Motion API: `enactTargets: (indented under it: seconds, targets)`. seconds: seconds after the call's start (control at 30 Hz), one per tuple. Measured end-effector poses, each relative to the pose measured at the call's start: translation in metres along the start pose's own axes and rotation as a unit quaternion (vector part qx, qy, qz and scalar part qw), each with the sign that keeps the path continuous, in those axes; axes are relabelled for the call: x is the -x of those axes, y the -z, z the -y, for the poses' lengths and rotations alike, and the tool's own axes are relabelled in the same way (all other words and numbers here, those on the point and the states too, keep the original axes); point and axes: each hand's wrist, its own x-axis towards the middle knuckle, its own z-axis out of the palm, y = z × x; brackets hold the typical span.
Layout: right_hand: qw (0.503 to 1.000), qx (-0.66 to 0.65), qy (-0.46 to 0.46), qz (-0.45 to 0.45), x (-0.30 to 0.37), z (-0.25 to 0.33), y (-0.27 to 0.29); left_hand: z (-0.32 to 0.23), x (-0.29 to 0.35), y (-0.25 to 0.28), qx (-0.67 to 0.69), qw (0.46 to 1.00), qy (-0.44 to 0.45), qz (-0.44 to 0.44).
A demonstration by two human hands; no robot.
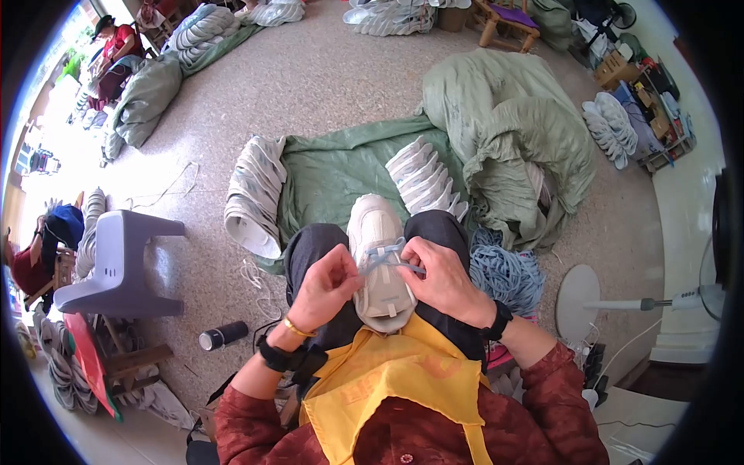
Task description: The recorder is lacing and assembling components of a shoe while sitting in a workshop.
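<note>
A white sneaker (375,219) rests between my knees, its toe facing away from me. Across its top runs a blue-grey shoelace (384,251) that forms a loose bow or loops over the tongue. My left hand (319,288) is closed in a pinch on one side of the lace, at the shoe's left edge. On the other side, my right hand (443,280) pinches the lace too, and a grey-blue end sticks out below its fingers. A yellow apron (395,384) covers my lap just behind the heel.
Ahead lies a green cloth (333,182) with stacked white shoes (256,194) and a second stack (425,178). A bulging green sack (511,132) and a blue lace pile (504,267) are at right, near a fan base (579,302). A grey plastic chair (116,267) stands left.
</note>
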Motion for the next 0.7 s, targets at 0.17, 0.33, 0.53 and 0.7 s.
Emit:
enactTargets:
  seconds: [0.17,0.33,0.53,0.7]
  targets:
    - [1.000,0.013,0.011,-0.018,0.001,-0.002,0.000,-0.030,0.041,0.036,0.004,0.995,0.095,0.043]
    - [1.000,-0.010,0.004,-0.014,0.000,0.002,-0.001,-0.036,0.057,0.024,0.040,0.996,0.077,0.034]
    - [0.999,-0.031,0.023,-0.019,0.009,0.004,0.001,-0.047,0.054,0.012,0.063,0.997,0.047,0.018]
    - [0.999,-0.009,0.035,-0.022,0.015,0.005,0.002,-0.039,0.052,0.007,0.036,0.999,0.003,-0.027]
